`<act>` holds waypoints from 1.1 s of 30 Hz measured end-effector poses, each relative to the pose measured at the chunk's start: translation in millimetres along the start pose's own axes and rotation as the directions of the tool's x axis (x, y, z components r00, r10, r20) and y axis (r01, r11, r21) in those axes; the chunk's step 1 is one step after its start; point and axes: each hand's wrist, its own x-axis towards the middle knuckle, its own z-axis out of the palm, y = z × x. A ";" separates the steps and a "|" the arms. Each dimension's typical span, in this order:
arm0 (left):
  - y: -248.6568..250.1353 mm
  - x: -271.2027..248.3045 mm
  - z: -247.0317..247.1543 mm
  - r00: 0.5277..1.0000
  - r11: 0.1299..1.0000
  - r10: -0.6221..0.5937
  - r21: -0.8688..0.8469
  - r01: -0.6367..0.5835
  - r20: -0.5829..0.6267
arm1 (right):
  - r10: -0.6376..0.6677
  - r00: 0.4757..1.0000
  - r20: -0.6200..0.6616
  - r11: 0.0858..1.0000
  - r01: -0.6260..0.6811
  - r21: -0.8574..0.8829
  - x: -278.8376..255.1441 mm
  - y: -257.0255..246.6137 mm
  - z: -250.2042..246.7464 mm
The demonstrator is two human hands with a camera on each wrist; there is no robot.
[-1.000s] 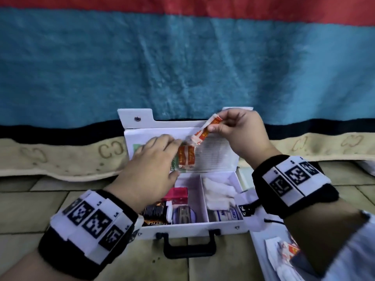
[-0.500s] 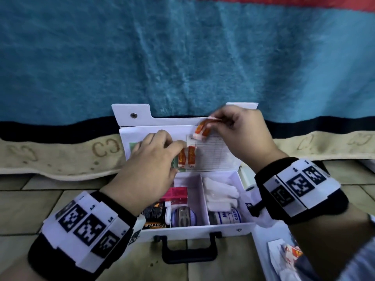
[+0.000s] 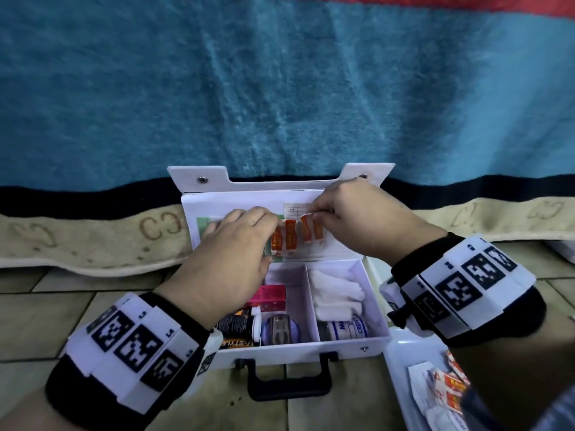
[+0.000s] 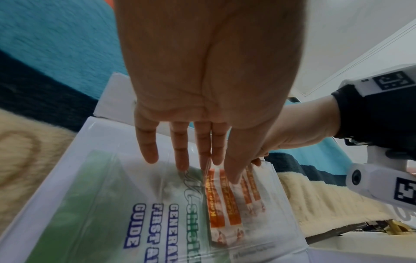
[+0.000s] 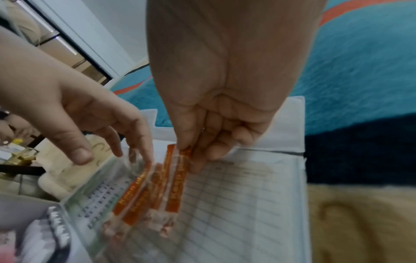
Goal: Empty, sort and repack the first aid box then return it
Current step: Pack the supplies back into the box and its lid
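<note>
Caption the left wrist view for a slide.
Left hand with straight fingers holds open the lid's clear sleeve while the right hand slides orange plaster strips in.

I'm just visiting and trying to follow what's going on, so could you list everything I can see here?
White first aid box: one, open on the tiled floor, lid leaning back on the blanket.
Orange-and-white plaster strips: about four, in the clear lid pocket.
Printed first aid guide: one, green and white, in the lid.
White gauze rolls: several, right compartment.
White crepe bandage roll: one, right compartment front.
Pink carton: one, left compartment.
Black tube: one, left compartment.
Round purple container: one, left compartment.
White tray: one, right of box, holding more plasters.
Blue blanket: one, behind.
Left hand: fingers straight, pressing the pocket.
Right hand: pinching a strip's top.
</note>
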 end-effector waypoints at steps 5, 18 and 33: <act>-0.3 0.3 -0.8 1.000 1.000 -0.013 0.005 0.013 0.009 | 0.083 0.996 -0.020 0.990 -0.080 0.114 -1.7 -12.6 5.4; 0.2 0.1 -1.9 1.000 1.000 -0.009 0.022 0.009 0.012 | 0.093 0.996 -0.016 0.995 -0.093 0.038 -1.7 -10.6 12.4; 8.3 -3.6 -4.5 1.000 1.000 -0.001 -0.020 0.001 -0.030 | 0.012 0.984 -0.177 0.999 -0.019 -0.036 -23.6 -3.8 -7.7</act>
